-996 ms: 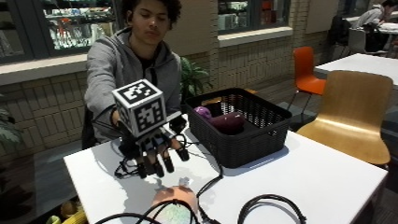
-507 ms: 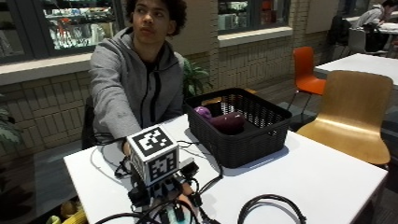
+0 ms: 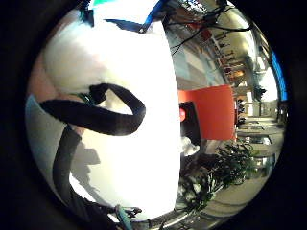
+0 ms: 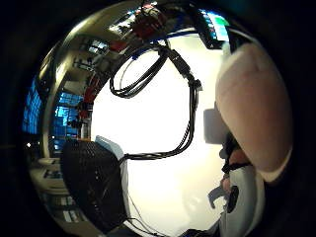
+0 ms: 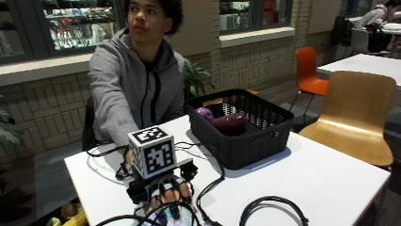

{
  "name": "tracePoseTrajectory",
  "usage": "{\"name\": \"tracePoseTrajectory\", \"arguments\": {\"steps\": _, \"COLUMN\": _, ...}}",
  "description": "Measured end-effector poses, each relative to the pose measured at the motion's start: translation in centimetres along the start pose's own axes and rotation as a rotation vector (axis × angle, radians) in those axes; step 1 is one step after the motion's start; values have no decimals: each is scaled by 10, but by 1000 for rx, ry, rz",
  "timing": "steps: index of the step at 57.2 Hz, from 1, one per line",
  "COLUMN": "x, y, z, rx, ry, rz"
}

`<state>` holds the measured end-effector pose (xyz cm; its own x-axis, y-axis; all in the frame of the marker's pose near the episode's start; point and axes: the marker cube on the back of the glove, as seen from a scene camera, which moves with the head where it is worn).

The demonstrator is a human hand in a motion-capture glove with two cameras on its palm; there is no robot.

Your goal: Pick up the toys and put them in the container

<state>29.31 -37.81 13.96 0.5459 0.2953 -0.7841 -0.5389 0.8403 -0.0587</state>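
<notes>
Since a second ago the gloved right hand (image 5: 164,192) has been dropping from mid-air above the white table (image 5: 325,179) to its near edge, and it is now settling over a pale, rounded toy (image 4: 254,111) lying there. The fingers are pointing down around the toy, which is filling much of the thumb-side palm view; whether they are gripping it yet I cannot tell. Well apart, toward the far side of the table, the black basket (image 5: 241,129) is already holding purple toys (image 5: 227,123). This looks like the reach for the next pickup, with the carry to the basket still ahead.
</notes>
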Motion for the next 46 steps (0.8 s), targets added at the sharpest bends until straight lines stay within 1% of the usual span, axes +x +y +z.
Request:
{"name": "tracePoseTrajectory", "arguments": {"steps": 5, "x": 0, "y": 7, "z": -9, "rx": 62, "ry": 33, "rz": -48}}
{"name": "tracePoseTrajectory", "arguments": {"steps": 11, "x": -1, "y": 19, "z": -27, "rx": 112, "ry": 3, "rz": -77}}
{"name": "tracePoseTrajectory", "arguments": {"steps": 17, "x": -13, "y": 26, "z": -69, "rx": 147, "ry": -60, "rz": -146}}
{"name": "tracePoseTrajectory", "arguments": {"steps": 23, "x": -51, "y": 47, "z": -118, "rx": 198, "ry": -141, "rz": -245}}
{"name": "tracePoseTrajectory", "arguments": {"steps": 28, "x": -97, "y": 74, "z": -158, "rx": 269, "ry": -156, "rz": -397}}
{"name": "tracePoseTrajectory", "arguments": {"steps": 35, "x": -179, "y": 125, "z": -215, "rx": 370, "ry": -146, "rz": -698}}
{"name": "tracePoseTrajectory", "arguments": {"steps": 39, "x": -223, "y": 158, "z": -234, "rx": 370, "ry": -183, "rz": -823}}
{"name": "tracePoseTrajectory", "arguments": {"steps": 42, "x": -248, "y": 172, "z": -242, "rx": 356, "ry": -201, "rz": -881}}
{"name": "tracePoseTrajectory", "arguments": {"steps": 46, "x": -272, "y": 186, "z": -242, "rx": 347, "ry": -188, "rz": -1023}}
